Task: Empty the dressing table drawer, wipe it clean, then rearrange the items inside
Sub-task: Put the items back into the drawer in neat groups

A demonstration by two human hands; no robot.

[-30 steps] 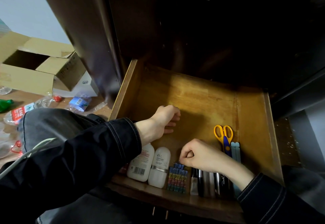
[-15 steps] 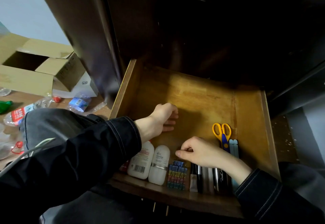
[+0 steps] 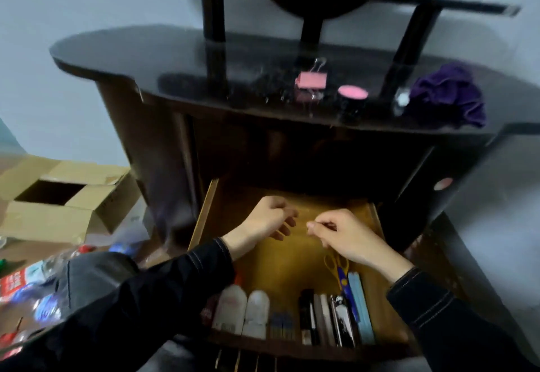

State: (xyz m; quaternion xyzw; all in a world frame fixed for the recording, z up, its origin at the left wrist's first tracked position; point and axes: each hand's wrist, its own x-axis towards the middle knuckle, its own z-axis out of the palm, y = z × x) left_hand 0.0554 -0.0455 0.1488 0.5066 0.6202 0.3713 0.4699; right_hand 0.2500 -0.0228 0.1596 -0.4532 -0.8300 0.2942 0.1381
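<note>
Curling inward, empty: L hand (image 3: 267, 219), R hand (image 3: 346, 237)

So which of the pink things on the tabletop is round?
The pink lid nearer the purple cloth; the binder clip left of it is boxy.

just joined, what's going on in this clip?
A person is arranging items in an open dressing table drawer. Both hands hover over its bare middle: the left hand loosely curled and empty-looking, the right hand pinching, on what is too blurred to tell. Two white bottles, pens and scissors line the front. A pink binder clip and purple cloth sit on the tabletop.
</note>
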